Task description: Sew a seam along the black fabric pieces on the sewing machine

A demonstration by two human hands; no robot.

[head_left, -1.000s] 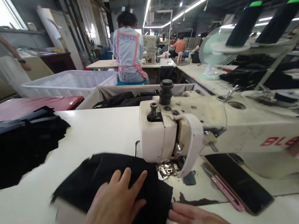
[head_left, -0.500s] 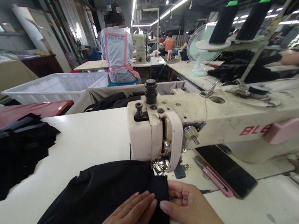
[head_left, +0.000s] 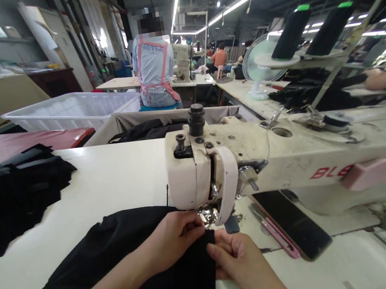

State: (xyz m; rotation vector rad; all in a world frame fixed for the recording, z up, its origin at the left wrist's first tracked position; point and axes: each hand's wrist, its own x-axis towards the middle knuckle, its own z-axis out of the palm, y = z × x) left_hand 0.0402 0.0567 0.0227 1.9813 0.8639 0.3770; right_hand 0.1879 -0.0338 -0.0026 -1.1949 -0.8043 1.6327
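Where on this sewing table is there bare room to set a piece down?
Bare white table lies between the black fabric stack and the sewing machine, behind the black piece. Crowded: at the needle, where the left hand and right hand pinch that piece, and by the phone.

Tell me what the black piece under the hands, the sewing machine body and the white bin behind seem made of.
Black fabric piece: soft matte cloth, probably a knit; it drapes and folds where the left hand and right hand pinch it. Sewing machine: cream-painted metal by the look, chipped and grimy. White bin: translucent plastic, light showing through its walls.
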